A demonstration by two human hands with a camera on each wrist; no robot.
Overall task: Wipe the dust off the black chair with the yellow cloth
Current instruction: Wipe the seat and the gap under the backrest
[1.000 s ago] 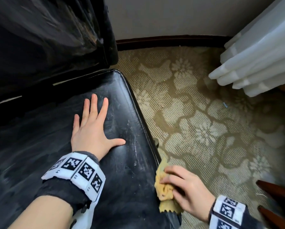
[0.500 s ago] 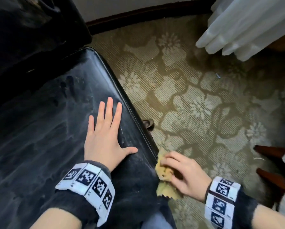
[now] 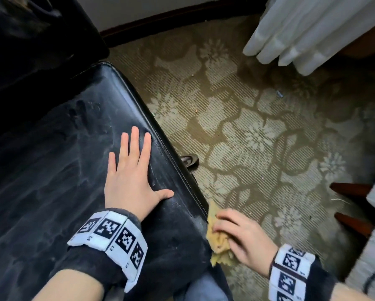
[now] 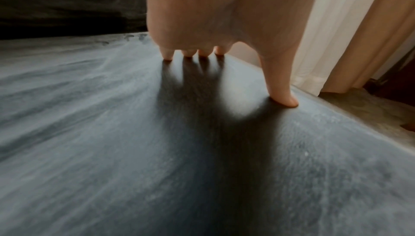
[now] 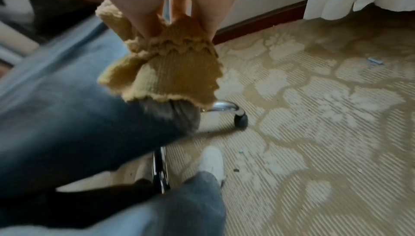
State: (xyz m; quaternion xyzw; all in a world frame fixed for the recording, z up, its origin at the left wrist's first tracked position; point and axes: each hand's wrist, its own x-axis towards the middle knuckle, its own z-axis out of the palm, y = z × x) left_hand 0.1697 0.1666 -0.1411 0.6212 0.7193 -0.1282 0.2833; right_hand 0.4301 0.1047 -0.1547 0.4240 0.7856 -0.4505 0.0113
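1. The left hand (image 3: 132,183) is laid flat, palm down, with the four fingers (image 4: 166,54) held straight and close together and the thumb spread out to the right side.
2. The right hand (image 3: 240,235) is lowered beside it, and its fingers (image 5: 143,18) are curled in a gripping pose.
3. Both wrists are wrapped in dark bands bearing white tags with black square patterns.
4. Both forearms are bare.

Your head cam looks steeply down over the black chair (image 3: 52,170) seat edge and patterned carpet (image 3: 258,137), left wrist cam skims the same seat close under the left hand (image 4: 224,9), right wrist cam faces down at that carpet past the yellow cloth (image 5: 170,73).
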